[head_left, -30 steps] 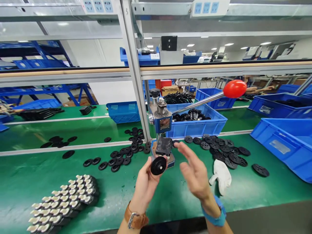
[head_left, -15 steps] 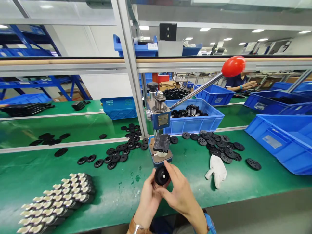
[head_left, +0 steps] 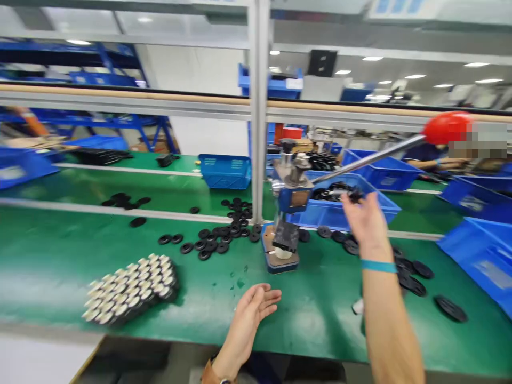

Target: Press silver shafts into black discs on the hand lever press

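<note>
Clock positions are taken from the press at centre. The green surface (head_left: 208,298) carries the whole station. A blue bin (head_left: 332,216) stands behind the press at 2 to 3 o'clock. The hand press (head_left: 294,198) stands upright, its red knob (head_left: 444,128) out at 2 o'clock. A block of white-topped black pieces (head_left: 132,288) stands at 8 o'clock. The right hand (head_left: 368,221) is over the bin at 3 o'clock; blur leaves its grip undetermined, as a dark part (head_left: 354,195) shows at the fingertips, held or merely behind. The left hand (head_left: 252,309), at 7 o'clock, has a loose grip, fingers spread from the palm, holding nothing. Black discs (head_left: 450,309) lie at 4 o'clock, with smaller ones (head_left: 212,247) at 8 to 9. The black and metallic parts (head_left: 336,189) lie jumbled inside the bin; judged rigid, fairly light and smooth enough to slip, they are best taken singly around the body.
</note>
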Motion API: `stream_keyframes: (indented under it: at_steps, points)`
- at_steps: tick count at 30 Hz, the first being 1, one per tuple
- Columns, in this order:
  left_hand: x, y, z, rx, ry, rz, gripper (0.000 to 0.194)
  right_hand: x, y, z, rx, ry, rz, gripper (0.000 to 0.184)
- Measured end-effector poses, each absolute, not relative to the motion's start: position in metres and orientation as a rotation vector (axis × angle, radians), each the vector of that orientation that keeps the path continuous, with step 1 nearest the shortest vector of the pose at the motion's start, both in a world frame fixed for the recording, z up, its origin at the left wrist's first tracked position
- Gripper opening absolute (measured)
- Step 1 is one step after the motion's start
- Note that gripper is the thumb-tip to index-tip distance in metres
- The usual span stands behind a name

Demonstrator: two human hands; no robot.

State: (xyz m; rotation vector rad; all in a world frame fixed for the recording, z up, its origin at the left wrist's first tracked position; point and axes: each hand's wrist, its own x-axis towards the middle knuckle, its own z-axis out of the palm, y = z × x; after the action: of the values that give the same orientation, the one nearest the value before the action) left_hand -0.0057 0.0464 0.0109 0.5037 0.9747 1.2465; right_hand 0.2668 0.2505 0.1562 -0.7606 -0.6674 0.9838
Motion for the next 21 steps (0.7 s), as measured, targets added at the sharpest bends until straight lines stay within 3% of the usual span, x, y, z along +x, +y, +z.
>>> stream_keyframes:
  at_steps: [3,6,8,11,14,19,21]
  points:
    - [-0.011,0.039,0.011,0.575,1.077,1.351,0.047,0.276,0.267,0.178,-0.737,-0.696,1.062,0.063]
    - [-0.037,0.035,0.006,0.617,1.297,1.590,0.037,0.274,0.246,0.158,-0.728,-0.807,0.996,0.027]
    - [-0.066,0.031,0.002,0.666,1.543,1.793,0.030,0.266,0.218,0.131,-0.804,-0.823,0.922,0.013]
    - [-0.119,0.024,-0.003,0.858,2.116,1.940,0.031,0.245,0.172,0.089,-0.897,-0.773,0.794,0.008]
    - [-0.164,0.022,-0.009,1.056,2.558,1.757,0.032,0.227,0.135,0.051,-1.019,-0.754,0.775,0.006]
    - [-0.189,0.030,-0.022,1.146,2.595,1.547,0.020,0.214,0.096,-0.007,-1.138,-0.701,0.998,0.042]
    - [-0.186,0.032,-0.029,1.201,2.523,1.553,0.017,0.209,0.083,-0.026,-1.160,-0.735,1.051,0.048]
